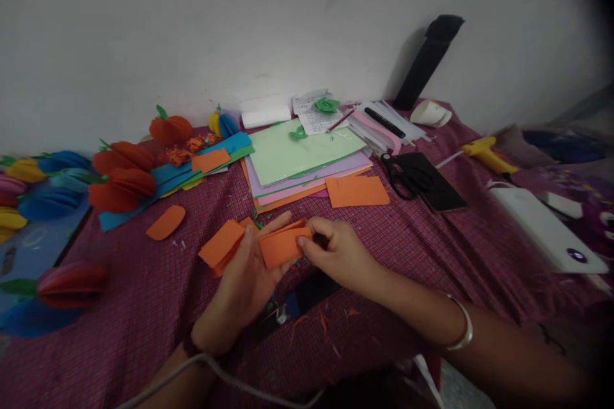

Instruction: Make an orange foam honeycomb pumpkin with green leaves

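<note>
My right hand [343, 255] pinches the right end of a folded orange paper piece [283, 248] between thumb and fingers. The near end of this piece rests in my left hand [249, 287], between its thumb and fingers. Several more orange paper pieces [221, 244] sit just left of my left thumb; whether that hand also grips them is hidden. A rounded orange paper piece [165, 222] lies on the cloth to the left. Beyond my hands, a flat orange paper rectangle [359, 192] lies at the edge of a stack of coloured sheets [297, 156].
Black scissors [403, 179] lie on a dark pad [439, 185]. A yellow glue gun [487, 153] and a white power bank [547, 230] are at right. Paper pumpkins [122, 188] crowd the left. Orange scraps [323, 323] litter the checked cloth [384, 345]; a cable [225, 377] crosses my left forearm.
</note>
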`<state>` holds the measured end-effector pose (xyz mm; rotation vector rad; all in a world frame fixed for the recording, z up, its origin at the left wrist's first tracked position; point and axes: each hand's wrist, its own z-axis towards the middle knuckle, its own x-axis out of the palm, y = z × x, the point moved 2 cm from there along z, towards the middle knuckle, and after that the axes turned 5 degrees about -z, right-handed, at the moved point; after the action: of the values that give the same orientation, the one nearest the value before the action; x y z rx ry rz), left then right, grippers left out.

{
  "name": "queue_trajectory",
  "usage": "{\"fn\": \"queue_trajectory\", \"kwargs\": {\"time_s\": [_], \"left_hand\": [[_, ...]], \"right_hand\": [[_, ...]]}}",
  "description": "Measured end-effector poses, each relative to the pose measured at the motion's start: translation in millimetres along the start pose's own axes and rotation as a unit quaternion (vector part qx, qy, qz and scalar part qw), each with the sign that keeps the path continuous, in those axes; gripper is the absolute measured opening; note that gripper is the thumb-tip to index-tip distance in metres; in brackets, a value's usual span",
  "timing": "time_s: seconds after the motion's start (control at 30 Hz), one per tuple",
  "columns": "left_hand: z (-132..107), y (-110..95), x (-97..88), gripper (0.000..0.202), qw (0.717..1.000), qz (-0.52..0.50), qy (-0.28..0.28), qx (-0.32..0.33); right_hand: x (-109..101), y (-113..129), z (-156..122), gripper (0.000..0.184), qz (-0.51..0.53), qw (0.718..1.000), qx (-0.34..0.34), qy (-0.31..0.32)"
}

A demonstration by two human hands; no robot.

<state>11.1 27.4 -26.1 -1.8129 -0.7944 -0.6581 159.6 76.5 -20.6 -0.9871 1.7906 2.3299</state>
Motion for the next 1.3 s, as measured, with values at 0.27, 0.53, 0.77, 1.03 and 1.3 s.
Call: {"fn": "queue_trajectory", "kwargs": {"time_s": [0.27,0.53,0.77,1.03,1.3], "left_hand": [[1,1,0.5,0.063,1.000,-0.003,0.004,0.001],[1,4,-3.8,0.041,0.998,0.034,0.047,0.026],[4,10,-6.4,0.014,0.996,0.071,0.023,0.042],[5,8,-3.0,0.019,0.994,0.077,-0.033,0.071],[2,8,-5.4,0.022,0.991,0.114,-0.018,0.064]], "right_hand": [[0,-2,1,0.027,-0.008,1.000,0.007,-0.012],[1,-3,1,0.026,-0.014,1.000,0.002,-0.006],[1,-2,1,0.027,-0.012,1.000,0.004,-0.005],[-2,-4,4,0.015,0.056,0.998,0.017,-0.034],[-5,-10,9,0.011,0.113,0.993,0.003,-0.044]]}}
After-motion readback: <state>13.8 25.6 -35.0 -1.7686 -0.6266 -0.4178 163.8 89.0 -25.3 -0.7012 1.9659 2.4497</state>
